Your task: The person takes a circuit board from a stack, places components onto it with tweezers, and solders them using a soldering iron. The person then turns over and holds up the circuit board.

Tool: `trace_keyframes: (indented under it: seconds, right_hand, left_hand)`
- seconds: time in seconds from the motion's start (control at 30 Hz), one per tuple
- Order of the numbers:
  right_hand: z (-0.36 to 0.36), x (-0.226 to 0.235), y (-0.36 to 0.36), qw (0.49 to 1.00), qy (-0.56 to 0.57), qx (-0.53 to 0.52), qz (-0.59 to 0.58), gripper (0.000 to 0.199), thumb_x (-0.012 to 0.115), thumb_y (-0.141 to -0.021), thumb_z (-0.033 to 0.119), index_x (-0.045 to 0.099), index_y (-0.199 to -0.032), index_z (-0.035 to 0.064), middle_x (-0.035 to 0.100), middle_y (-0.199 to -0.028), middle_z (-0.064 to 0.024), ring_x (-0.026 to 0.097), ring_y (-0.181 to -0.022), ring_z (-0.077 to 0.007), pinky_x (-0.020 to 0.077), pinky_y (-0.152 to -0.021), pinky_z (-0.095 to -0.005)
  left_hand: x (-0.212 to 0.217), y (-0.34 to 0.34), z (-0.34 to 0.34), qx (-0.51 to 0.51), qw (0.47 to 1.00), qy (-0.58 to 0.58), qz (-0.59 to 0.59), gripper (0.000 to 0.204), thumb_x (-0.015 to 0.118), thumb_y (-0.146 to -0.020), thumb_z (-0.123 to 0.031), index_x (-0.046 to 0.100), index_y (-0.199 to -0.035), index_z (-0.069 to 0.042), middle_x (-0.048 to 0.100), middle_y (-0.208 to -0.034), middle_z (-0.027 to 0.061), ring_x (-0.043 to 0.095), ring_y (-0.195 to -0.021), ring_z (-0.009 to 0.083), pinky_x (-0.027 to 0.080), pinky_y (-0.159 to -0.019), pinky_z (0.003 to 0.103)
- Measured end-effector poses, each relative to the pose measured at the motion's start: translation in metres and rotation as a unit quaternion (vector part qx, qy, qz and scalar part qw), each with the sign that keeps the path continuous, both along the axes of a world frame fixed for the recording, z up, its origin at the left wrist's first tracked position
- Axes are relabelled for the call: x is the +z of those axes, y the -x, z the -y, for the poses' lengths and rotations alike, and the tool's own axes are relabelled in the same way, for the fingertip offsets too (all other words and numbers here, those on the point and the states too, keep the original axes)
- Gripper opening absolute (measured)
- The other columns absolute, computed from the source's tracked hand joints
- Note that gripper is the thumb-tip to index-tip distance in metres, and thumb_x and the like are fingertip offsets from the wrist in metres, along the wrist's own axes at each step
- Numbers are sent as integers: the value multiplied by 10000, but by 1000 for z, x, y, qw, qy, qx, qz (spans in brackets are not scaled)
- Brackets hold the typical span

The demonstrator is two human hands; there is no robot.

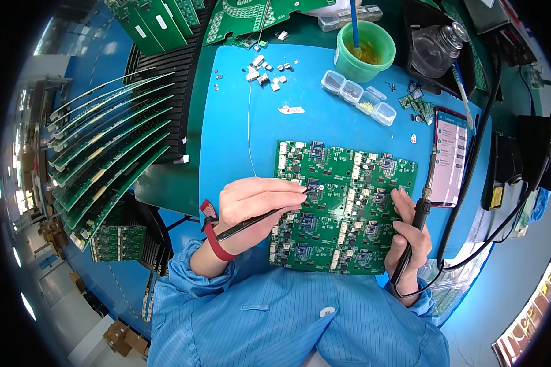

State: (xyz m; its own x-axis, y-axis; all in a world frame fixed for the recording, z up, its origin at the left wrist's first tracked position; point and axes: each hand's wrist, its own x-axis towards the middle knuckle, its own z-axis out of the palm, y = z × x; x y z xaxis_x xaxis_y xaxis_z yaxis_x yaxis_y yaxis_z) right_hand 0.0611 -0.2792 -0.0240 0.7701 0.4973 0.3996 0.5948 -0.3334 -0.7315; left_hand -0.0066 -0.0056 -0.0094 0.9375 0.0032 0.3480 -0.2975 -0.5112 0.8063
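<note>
A green circuit board panel (324, 226) lies on the blue mat in front of my body, with small blue modules and white connectors across it. My left hand (254, 205) is closed around black tweezers (245, 227), whose tips reach a module on the panel's left half. A red wrist strap (220, 246) circles my left wrist. In my right hand (413, 244) is a soldering iron (421, 214), its tip pointing up and away from the panel. Fingers of that hand rest against the panel's right edge.
Upright boards (113, 147) fill a black rack at left. Loose components (263, 76) lie at the back, near a green cup (364, 58) and a clear compartment box (358, 96). A phone (450, 156), a glass bottle (436, 49) and the iron's cable (468, 189) are at right.
</note>
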Motion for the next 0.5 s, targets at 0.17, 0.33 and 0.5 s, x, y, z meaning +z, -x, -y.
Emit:
trace_keyframes:
  seconds: [0.17,0.33,0.5]
  right_hand:
    - [1,-2,1,1000,-7,-4,-9,316,467,-1008,369,484,-989,54,665,-1081,-295,626,-1093,-447,520,-901,-478]
    - [1,-2,0,1000,-16,-5,0,313,480,-1003,364,488,-987,51,666,-1071,-300,627,-1094,-446,518,-903,-476]
    - [-1,-2,0,1000,-22,0,1,307,489,-1001,356,493,-987,49,668,-1068,-299,628,-1095,-443,522,-896,-470]
  left_hand:
    - [14,3,2,64,996,62,-13,197,722,-765,56,703,-954,7,697,-1030,169,698,-859,247,564,-722,318]
    - [36,-5,3,45,986,-161,17,211,702,-758,-8,677,-968,-5,640,-897,110,616,-704,204,495,-587,291]
    - [21,-15,26,-24,961,-275,-6,263,730,-698,-29,673,-953,0,573,-845,70,579,-675,197,484,-565,317]
